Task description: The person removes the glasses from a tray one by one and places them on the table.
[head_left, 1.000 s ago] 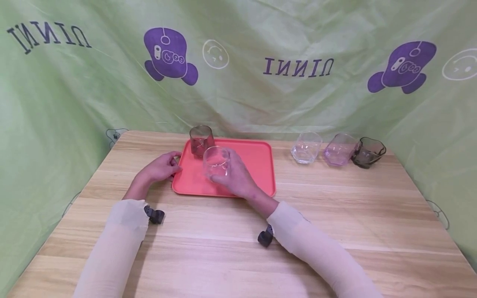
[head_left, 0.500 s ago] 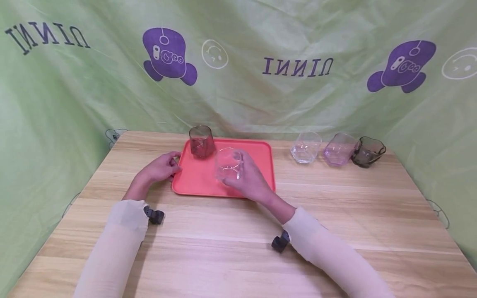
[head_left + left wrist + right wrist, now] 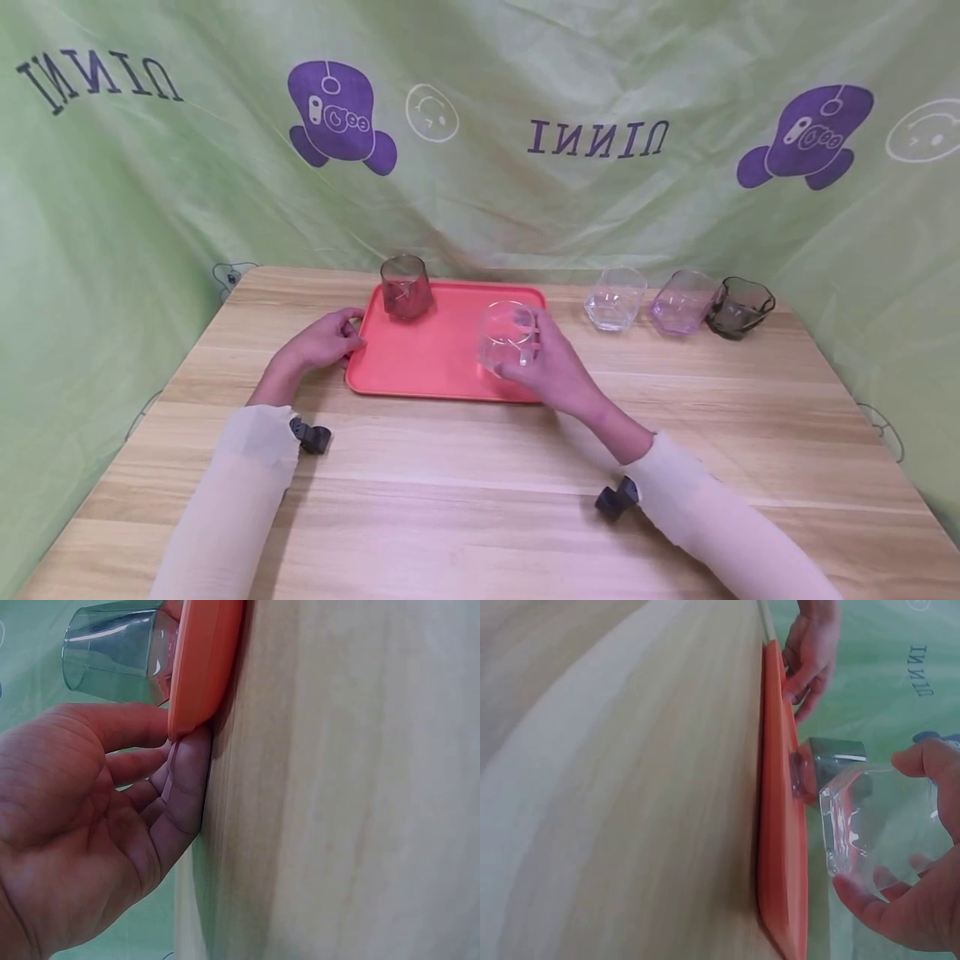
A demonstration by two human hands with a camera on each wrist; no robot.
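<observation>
- Glass [image 3: 504,343], clear and mouth-up, is gripped by your right hand [image 3: 558,371] near the middle of the head view.
- It lies just left of that palm, over the right part of the red tray [image 3: 423,362], with a gap below.
- Your left hand [image 3: 318,340], farther off, pinches the tray's left edge.

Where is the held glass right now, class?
In the head view, the held glass is in the right hand, over the right part of the red tray, right of the dark glass standing on it.
</observation>
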